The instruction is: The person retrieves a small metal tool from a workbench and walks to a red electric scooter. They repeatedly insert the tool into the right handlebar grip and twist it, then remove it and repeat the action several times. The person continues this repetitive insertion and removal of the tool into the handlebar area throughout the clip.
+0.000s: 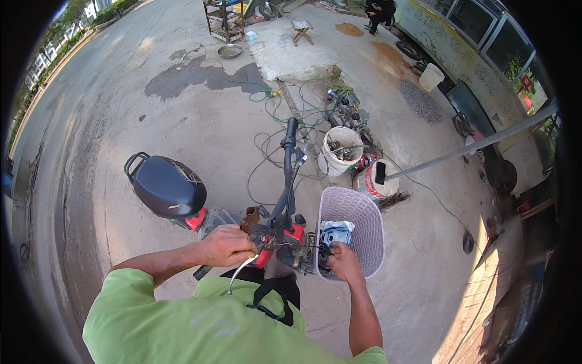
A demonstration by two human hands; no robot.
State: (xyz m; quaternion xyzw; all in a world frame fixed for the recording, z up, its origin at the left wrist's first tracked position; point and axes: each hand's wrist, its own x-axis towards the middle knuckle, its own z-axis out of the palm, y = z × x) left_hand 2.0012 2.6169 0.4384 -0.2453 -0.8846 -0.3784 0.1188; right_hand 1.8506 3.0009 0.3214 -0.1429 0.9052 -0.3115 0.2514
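Observation:
In front of me stands a two-wheeled scooter with a dark seat point(170, 189), red body parts and a woven plastic basket point(363, 227) at its front. My left hand point(227, 245) has its fingers drawn together beside the silver brake lever point(240, 273); what lies between the fingertips is hidden. Inside the basket's near side, my right hand point(344, 261) pinches a thin black cable point(309, 246) that stretches across the scooter's front towards the left hand. A blue-and-white plastic bag point(337, 232) lies in the basket just beyond the right fingers. The far handlebar grip point(291, 129) points away from me.
Beyond the basket stand a white bucket point(338, 157) of metal parts and a lidded bucket point(375, 179) bearing a phone point(380, 173) and a metal pole point(473, 139). Hoses and cables point(268, 154) tangle over the concrete. A metal basin point(229, 51), stool point(302, 32) and person point(380, 12) are farther off.

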